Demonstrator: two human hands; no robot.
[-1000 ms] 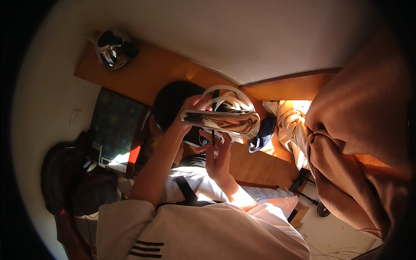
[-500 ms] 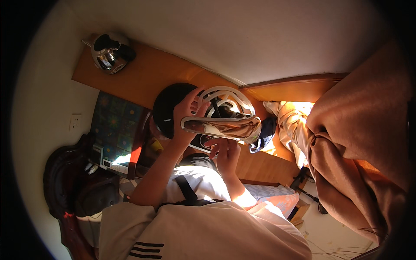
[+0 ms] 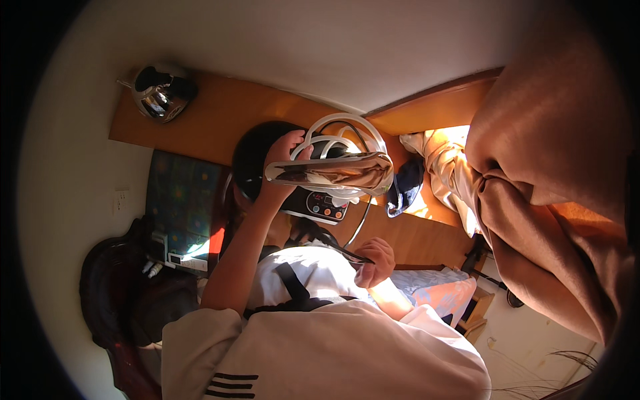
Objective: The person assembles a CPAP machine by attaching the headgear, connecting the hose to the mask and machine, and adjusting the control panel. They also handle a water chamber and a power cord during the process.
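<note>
My left hand (image 3: 287,150) is closed at the left side of a shiny, mirror-like oval piece (image 3: 333,172) with white curved loops (image 3: 369,125) behind it; I cannot tell its kind. Below it shows a white device with a black control panel (image 3: 327,205) carrying a red display and small coloured buttons. Lower and to the right, my right hand (image 3: 377,260) pinches the end of a thin black cord (image 3: 337,247) that stretches left over my lap. Another dark line hangs from near the device toward that cord. Behind my left hand sits a round black thing (image 3: 250,160).
A silver kettle-like pot (image 3: 160,93) stands on the wooden desk (image 3: 220,100) at the far left. Dark blue cloth (image 3: 405,187) lies right of the device. Brown curtains (image 3: 533,193) hang at the right. A dark carved chair (image 3: 127,293) is at the left, near a wall socket (image 3: 121,201).
My right hand has dropped from beneath the oval piece toward the lower right and now holds the black cord. The control panel is more exposed. My left hand stays at the oval piece.
</note>
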